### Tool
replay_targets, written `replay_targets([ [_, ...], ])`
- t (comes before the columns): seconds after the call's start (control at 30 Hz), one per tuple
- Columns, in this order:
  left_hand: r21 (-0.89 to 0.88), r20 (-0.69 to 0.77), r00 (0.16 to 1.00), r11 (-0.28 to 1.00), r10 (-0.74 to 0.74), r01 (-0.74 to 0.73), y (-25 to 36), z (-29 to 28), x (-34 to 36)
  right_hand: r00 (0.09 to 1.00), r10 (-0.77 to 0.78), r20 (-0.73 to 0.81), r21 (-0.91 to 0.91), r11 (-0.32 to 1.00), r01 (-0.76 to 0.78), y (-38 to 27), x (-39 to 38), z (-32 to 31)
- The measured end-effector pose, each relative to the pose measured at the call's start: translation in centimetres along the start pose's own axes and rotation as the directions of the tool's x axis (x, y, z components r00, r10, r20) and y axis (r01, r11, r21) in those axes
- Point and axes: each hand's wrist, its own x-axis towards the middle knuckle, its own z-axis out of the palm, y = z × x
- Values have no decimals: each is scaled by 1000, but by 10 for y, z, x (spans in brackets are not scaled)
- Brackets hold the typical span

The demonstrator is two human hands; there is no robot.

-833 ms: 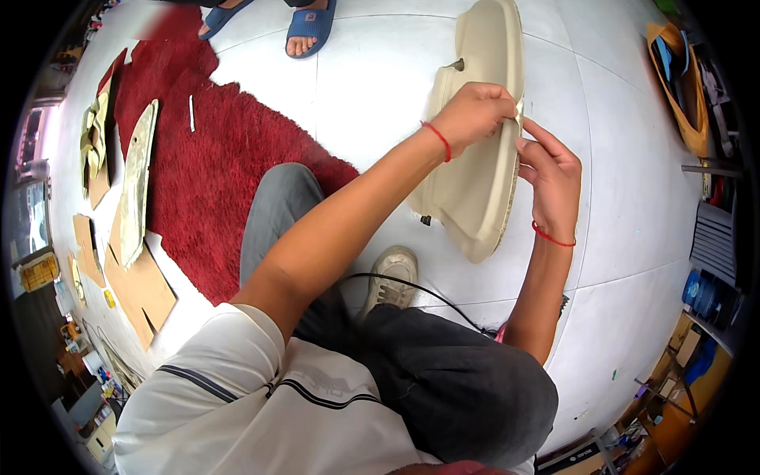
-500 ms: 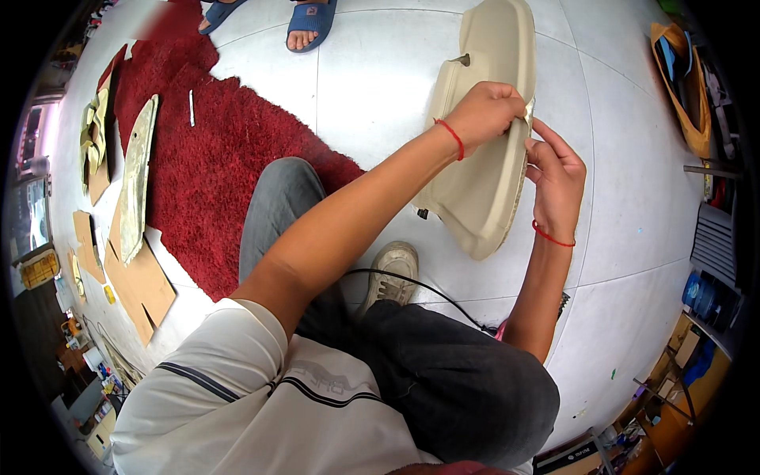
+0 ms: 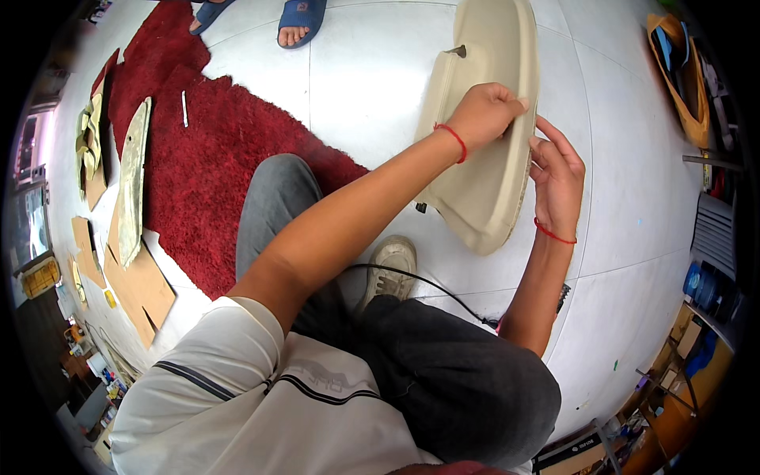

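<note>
Head view: where was the beige panel (image 3: 484, 186)?
"Upper right, running above and below the grip."
"Hands?"
"Left hand (image 3: 491, 112) pinched its right edge; right hand (image 3: 559, 172) sat outside, couldn't tell if gripping."

Beige panel (image 3: 484, 190), blue slippers (image 3: 302, 19) cut off by top edge.

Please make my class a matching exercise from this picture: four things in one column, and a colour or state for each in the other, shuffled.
Column one
1. panel
2. rug
3. sandals
4. cable

Column two
A. blue and open-toed
B. thin and black
C. beige, with the left hand and right hand at its edge
D. dark red and shaggy

Right pairs: 1-C, 2-D, 3-A, 4-B
</note>
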Motion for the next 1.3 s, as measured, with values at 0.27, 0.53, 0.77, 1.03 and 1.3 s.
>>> replay_targets([
  [0.27,560,13,991,820,137,-120,-46,0,-43,980,27,-199,-99,994,-48,35,17,-18],
  [0.53,539,44,937,781,347,-315,-97,-46,-142,946,-97,-310,-484,872,-69,138,56,-93],
  [0.77,506,-509,837,857,201,102,-126,-132,-125,941,336,-29,-266,905,-332,171,50,-118],
  [1.03,-9,-424,833,921,-355,389,-145,-127,-124,954,238,-183,103,970,-222,204,41,-146],
  [1.3,26,-172,873,884,-456,467,-142,-108,-118,900,-172,-400,-428,904,-17,191,-13,-152],
])
